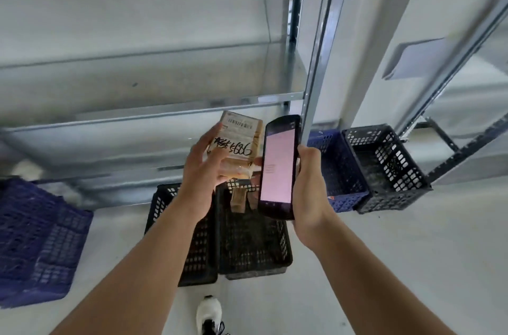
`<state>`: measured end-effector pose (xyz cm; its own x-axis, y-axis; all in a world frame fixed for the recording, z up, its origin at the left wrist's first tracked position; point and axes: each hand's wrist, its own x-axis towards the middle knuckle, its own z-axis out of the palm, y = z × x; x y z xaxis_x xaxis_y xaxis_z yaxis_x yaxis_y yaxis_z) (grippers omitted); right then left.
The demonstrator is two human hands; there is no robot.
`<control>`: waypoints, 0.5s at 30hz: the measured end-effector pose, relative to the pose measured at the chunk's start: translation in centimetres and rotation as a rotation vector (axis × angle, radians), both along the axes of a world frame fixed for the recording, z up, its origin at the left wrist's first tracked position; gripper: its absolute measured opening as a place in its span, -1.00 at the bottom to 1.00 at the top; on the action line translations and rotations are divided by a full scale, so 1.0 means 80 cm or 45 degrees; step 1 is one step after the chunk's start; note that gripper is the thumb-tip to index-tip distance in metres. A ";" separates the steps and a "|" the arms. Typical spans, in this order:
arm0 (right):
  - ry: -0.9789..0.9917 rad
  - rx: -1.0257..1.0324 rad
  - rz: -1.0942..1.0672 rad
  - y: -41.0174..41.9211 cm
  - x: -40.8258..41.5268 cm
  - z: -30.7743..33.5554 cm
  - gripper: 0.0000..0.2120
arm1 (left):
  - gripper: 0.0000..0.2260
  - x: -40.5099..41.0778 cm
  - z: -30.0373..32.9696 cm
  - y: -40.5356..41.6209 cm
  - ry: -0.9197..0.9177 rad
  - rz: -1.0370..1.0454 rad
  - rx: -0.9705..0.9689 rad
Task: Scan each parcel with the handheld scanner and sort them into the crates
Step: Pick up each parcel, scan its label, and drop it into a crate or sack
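A person stands over a row of crates on a warehouse floor, the left hand (204, 167) gripping a brown taped parcel (238, 142) by its side and underside, the right hand (309, 191) wrapped around a handheld scanner (279, 167) held upright just beside it. The parcel is in the air, in front of the metal shelving (154, 115) and above 2 black crates (247, 238) standing side by side, one of which already holds a brown package (238, 198). A blue crate (336, 167) and another black crate (384, 167) sit to the right; a larger blue crate (35, 241) lies at far left.

The scanner's lit screen faces the camera and its text is too small to read. The risk here looks twofold: a device held alongside the parcel, not aimed at the label, may fail to read the code, and a 1-handed hold on slick tape could let the parcel slip into the wrong crate below.

A printed barcode label (242, 123) runs across the parcel's top end. Beneath it, thick black marker reads what appears to be "686" or "5686", preceded by handwritten characters that cannot be made out.
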<state>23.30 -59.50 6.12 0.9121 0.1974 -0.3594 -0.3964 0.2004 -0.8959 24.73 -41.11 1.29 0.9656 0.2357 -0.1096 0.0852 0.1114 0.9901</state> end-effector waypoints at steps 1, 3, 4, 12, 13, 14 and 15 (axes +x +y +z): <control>-0.046 0.004 0.021 -0.003 -0.004 0.025 -0.42 | -0.55 -0.004 0.026 0.002 -0.050 0.008 -0.003; -0.110 -0.001 0.040 -0.006 -0.012 0.075 -0.44 | -0.49 -0.011 0.074 0.008 -0.143 0.022 -0.020; -0.125 -0.004 0.044 -0.006 -0.015 0.099 -0.43 | -0.48 -0.013 0.097 0.012 -0.198 0.023 -0.024; -0.295 0.172 0.051 0.015 -0.037 0.256 -0.41 | -0.46 -0.009 0.260 0.063 -0.659 -0.055 0.110; -0.317 0.212 0.052 0.019 -0.040 0.271 -0.41 | -0.46 -0.006 0.277 0.072 -0.719 -0.052 0.144; -0.336 0.252 0.060 0.022 -0.043 0.287 -0.41 | -0.46 -0.005 0.295 0.080 -0.773 -0.043 0.187; -0.348 0.295 0.076 0.026 -0.047 0.302 -0.41 | -0.45 -0.004 0.310 0.089 -0.818 -0.036 0.230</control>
<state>19.50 -57.46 30.24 0.9528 0.3005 -0.0430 -0.1653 0.3945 -0.9039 24.42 -34.01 26.09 0.8318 0.1698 0.5285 -0.5274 -0.0549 0.8478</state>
